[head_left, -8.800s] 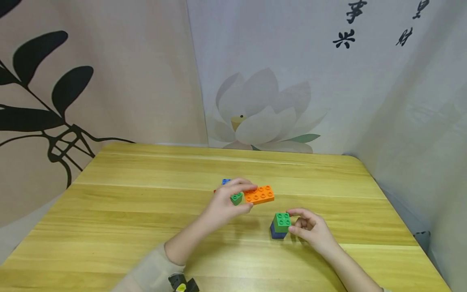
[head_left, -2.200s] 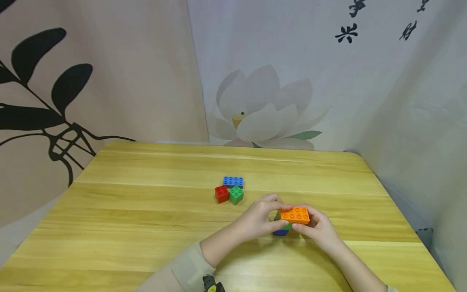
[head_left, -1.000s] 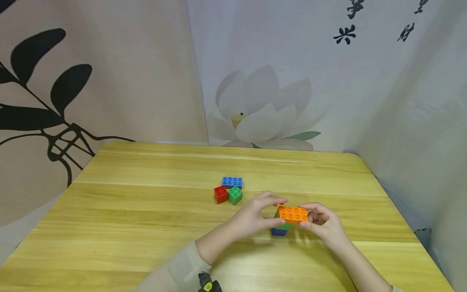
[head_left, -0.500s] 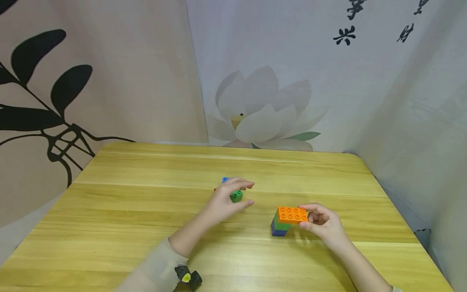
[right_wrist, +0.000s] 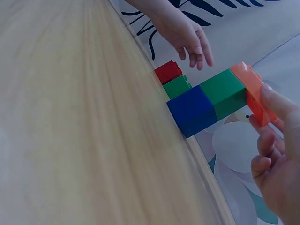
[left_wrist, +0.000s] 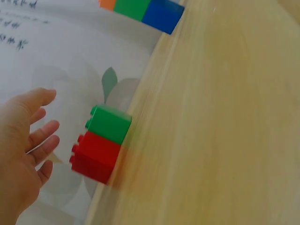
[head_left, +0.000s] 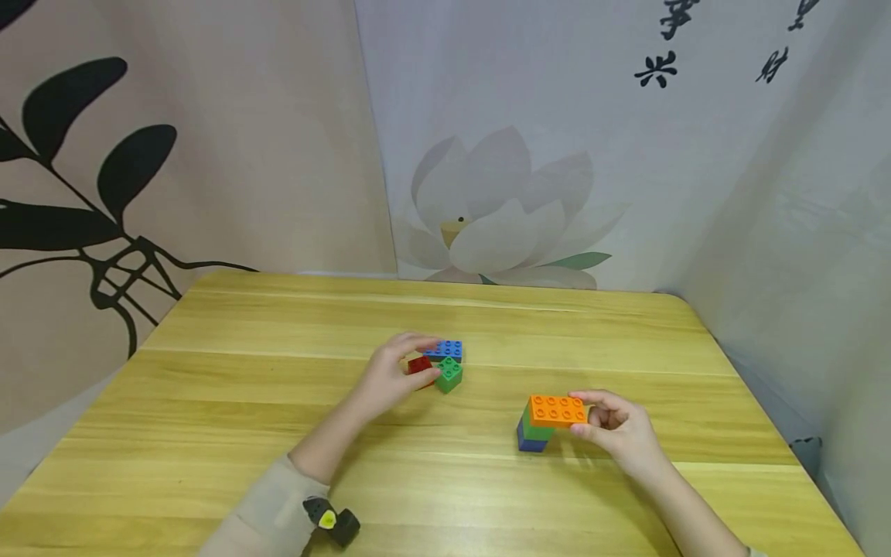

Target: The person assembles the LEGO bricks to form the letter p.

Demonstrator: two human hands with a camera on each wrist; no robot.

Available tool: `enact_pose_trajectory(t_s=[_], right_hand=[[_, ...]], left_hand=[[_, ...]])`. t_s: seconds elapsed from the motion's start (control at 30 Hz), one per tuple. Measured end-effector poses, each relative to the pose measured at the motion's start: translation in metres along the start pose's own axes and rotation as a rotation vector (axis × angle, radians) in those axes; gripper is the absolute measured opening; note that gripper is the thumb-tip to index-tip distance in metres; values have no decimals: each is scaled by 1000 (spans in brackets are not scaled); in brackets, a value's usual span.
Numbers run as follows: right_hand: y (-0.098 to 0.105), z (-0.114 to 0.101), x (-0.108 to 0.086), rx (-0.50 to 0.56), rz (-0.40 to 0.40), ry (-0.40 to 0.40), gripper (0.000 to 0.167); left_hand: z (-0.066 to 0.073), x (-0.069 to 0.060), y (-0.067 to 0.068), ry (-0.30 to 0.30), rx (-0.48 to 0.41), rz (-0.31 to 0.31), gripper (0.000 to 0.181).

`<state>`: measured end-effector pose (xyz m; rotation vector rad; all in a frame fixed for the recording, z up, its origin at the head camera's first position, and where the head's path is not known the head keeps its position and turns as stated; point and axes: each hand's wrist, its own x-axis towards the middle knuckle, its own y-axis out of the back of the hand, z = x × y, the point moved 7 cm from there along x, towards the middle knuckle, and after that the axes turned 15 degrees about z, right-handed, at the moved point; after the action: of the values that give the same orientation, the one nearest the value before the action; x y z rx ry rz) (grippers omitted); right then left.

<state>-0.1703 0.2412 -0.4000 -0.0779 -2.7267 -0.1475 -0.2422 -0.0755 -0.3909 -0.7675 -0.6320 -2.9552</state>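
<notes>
Wooden table (head_left: 209,433), orange brick (head_left: 557,410) overhanging a green-and-blue stack (head_left: 536,432) well in from the right edge, so the right hand (head_left: 616,429) pinches that free end, probably for steadiness. Left hand's (head_left: 390,379) gripping nothing, fingers apart by the red brick (head_left: 419,365), nearer the back edge.

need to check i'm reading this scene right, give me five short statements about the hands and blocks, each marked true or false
1. The right hand pinches the orange brick. True.
2. The left hand is near the red block but holds nothing. True.
3. The orange brick is at the bottom of the stacked blocks. False: it is on top, with the stacked green block in the middle and the dark blue block lowest.
4. The red block, the loose green block and the loose blue brick sit close together. True.
5. Of those three, the loose blue brick is nearest the person. False: it is the farthest.
</notes>
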Motion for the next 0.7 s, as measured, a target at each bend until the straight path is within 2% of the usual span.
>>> enact_pose_trajectory(t_s=[0.13,0.4,0.7], right_hand=[[0,-1,0,11,-6,5,42],[0,-1,0,-29,5,-17,40],[-1,-1,0,-21,4,-21,41]], left_hand=[[-10,1,5,26,1,-3,42],[-30,-1,5,72,3,-37,44],[-39,-3,3,101,-3,-72,47]])
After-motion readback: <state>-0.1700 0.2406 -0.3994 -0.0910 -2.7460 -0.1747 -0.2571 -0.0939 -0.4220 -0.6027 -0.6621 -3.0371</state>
